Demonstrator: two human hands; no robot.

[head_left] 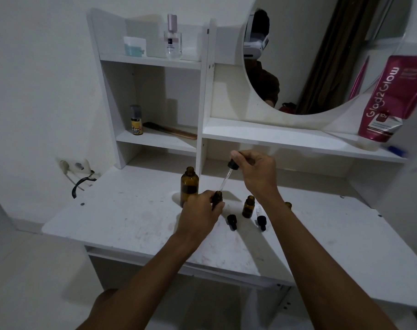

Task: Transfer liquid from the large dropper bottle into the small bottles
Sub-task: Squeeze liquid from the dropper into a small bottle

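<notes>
White vanity desk (131, 210): dropper (227, 175) meets small bottle (217, 197)
Left hand (199, 213) grips it beside large bottle (189, 185); right hand (255, 172) pinches dropper; uncapped second bottle (248, 206) apparently awaits.

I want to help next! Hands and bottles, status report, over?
Left hand holds small bottle. Right hand pinches dropper, tip just above its mouth. Large bottle stands open beyond. Loose caps aside, nothing blocking.

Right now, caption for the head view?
The right hand aims the dropper at a small bottle held by the left hand, beside the uncapped large bottle.
</notes>
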